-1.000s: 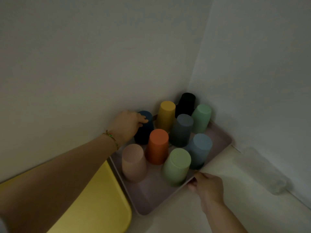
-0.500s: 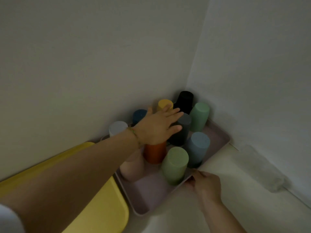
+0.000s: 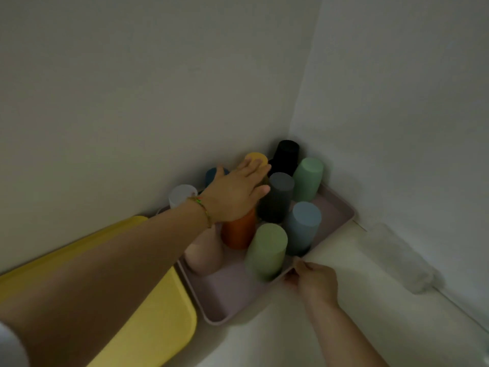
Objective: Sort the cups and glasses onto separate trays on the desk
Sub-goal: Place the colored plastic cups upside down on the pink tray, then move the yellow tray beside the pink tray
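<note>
The left hand (image 3: 235,194) is hovering over the inverted cups standing in the pink tray (image 3: 211,317), its fingers lying straight and relaxed, grasping nothing, with the tips at the yellow cup (image 3: 255,157) on the tray's far side. The right hand (image 3: 315,283) is pinching the tray's near right rim, just beside the light green cup (image 3: 266,250). A white cup (image 3: 181,194) is standing just outside the tray's far left edge, and a yellow tray (image 3: 148,327) is lying just beside its near left edge.

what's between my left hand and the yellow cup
Nothing visible: the left hand reaches over the orange cup, and its fingers seem to lie on the yellow cup at its top.
</note>
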